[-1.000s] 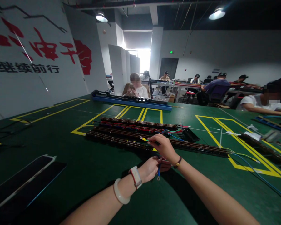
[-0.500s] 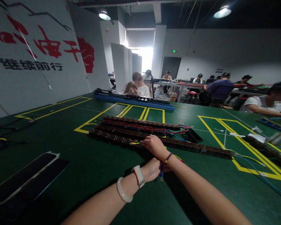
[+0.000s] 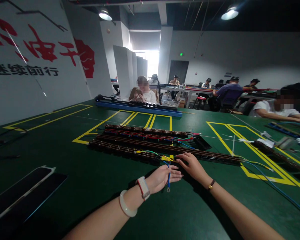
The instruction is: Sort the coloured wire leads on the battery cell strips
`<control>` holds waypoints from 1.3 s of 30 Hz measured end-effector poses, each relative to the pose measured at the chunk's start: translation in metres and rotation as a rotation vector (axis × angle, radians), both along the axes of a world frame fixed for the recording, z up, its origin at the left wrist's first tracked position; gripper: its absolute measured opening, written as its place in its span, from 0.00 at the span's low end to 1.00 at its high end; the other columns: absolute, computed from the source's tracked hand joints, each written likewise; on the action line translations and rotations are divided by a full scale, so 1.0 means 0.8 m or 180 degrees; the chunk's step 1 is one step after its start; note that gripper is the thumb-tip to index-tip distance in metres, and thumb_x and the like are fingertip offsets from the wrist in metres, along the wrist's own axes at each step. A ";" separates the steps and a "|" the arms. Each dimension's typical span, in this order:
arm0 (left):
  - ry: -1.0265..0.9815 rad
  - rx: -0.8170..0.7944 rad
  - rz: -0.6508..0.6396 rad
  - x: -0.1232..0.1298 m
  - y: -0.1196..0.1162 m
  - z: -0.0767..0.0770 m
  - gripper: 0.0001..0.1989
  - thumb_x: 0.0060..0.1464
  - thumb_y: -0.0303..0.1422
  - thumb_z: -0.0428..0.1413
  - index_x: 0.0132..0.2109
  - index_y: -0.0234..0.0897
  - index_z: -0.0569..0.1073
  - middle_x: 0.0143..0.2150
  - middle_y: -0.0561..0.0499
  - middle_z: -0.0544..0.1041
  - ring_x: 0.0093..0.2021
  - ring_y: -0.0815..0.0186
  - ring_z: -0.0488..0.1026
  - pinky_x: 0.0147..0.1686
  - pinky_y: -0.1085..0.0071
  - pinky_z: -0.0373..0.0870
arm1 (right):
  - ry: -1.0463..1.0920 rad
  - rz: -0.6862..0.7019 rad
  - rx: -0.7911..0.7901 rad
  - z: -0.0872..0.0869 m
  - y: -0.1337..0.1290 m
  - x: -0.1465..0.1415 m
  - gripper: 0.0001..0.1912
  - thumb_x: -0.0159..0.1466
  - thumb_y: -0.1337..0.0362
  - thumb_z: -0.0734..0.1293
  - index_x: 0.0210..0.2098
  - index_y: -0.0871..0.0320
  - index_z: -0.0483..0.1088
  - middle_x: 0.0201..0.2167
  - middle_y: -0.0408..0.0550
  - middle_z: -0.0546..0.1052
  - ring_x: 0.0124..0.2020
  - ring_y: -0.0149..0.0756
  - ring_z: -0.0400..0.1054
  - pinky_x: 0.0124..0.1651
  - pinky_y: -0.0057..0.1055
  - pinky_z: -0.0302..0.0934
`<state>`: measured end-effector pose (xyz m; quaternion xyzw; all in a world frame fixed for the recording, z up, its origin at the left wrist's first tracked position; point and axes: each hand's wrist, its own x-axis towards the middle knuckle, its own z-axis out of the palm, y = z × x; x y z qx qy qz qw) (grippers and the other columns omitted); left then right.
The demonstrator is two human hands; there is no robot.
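My left hand (image 3: 162, 178) is palm up with its fingers stretched out, and a short blue wire (image 3: 168, 181) with a ring terminal lies across them. To its right, my right hand (image 3: 193, 168) has its thumb and fingertips bent together at the end of a yellow wire (image 3: 172, 160). Both hands are at the right end of the nearest dark strip-shaped module (image 3: 122, 148), where the wires come out. A green-and-yellow wire (image 3: 148, 151) with a ring terminal curves back over that module. Another long module (image 3: 205, 154) and red-and-blue wiring (image 3: 145, 134) lie behind.
Yellow tape lines (image 3: 222, 141) mark the green table (image 3: 95, 186). Two dark flat panels (image 3: 32, 190) lie at left. A blue rail (image 3: 140, 109) stands at the far edge. At right are a long blue cable (image 3: 285, 191) and a co-worker (image 3: 267, 108).
My right hand has moved from over the module to the right, off the green-and-yellow wire. My left hand has turned palm up and its fingers have spread out. The view has shifted slightly.
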<state>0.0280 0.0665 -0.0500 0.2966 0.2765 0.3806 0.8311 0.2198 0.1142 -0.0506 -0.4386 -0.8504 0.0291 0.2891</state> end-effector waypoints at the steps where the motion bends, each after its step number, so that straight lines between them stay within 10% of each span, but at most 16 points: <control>1: 0.0009 -0.0005 0.0001 0.000 0.000 0.001 0.07 0.57 0.27 0.51 0.43 0.29 0.69 0.38 0.37 0.77 0.44 0.57 0.76 0.55 0.57 0.63 | -0.0072 -0.0043 -0.0050 -0.005 -0.003 0.006 0.12 0.67 0.59 0.61 0.41 0.56 0.74 0.35 0.49 0.76 0.37 0.38 0.70 0.41 0.35 0.64; 11: 0.1066 0.0227 -0.0232 -0.008 0.000 0.006 0.08 0.59 0.31 0.50 0.40 0.28 0.68 0.34 0.41 0.78 0.33 0.64 0.77 0.42 0.64 0.70 | 0.0015 -0.0121 -0.0292 -0.022 -0.011 0.009 0.08 0.65 0.62 0.64 0.36 0.56 0.75 0.31 0.46 0.78 0.34 0.35 0.71 0.39 0.30 0.63; 18: 0.3116 0.1338 -0.0457 -0.026 0.007 0.024 0.10 0.57 0.39 0.50 0.34 0.37 0.64 0.17 0.55 0.70 0.15 0.70 0.64 0.19 0.75 0.58 | 0.0043 -0.0163 -0.0202 -0.020 -0.012 0.008 0.07 0.65 0.63 0.64 0.36 0.56 0.75 0.31 0.47 0.77 0.34 0.36 0.71 0.39 0.31 0.63; 24: 0.4564 0.2580 -0.0437 -0.035 0.001 0.044 0.12 0.56 0.39 0.49 0.27 0.39 0.67 0.19 0.52 0.68 0.20 0.62 0.67 0.30 0.66 0.63 | -0.0016 -0.0218 -0.0206 -0.017 -0.014 0.006 0.05 0.64 0.65 0.66 0.36 0.56 0.74 0.30 0.46 0.77 0.34 0.35 0.70 0.39 0.29 0.62; 30: 0.4447 0.3276 -0.0185 -0.040 0.000 0.037 0.08 0.55 0.35 0.51 0.29 0.40 0.66 0.20 0.53 0.64 0.26 0.57 0.70 0.40 0.57 0.64 | -0.0046 -0.0227 -0.0305 -0.017 -0.014 0.005 0.05 0.64 0.65 0.65 0.36 0.56 0.74 0.30 0.45 0.77 0.35 0.35 0.70 0.40 0.30 0.61; 39: 0.5424 0.3783 -0.1019 -0.040 0.004 0.043 0.14 0.60 0.37 0.43 0.38 0.37 0.70 0.30 0.43 0.76 0.33 0.55 0.75 0.37 0.62 0.67 | -0.0096 -0.0168 -0.0441 -0.016 -0.013 0.005 0.08 0.66 0.63 0.63 0.36 0.57 0.74 0.32 0.47 0.77 0.36 0.35 0.70 0.41 0.30 0.60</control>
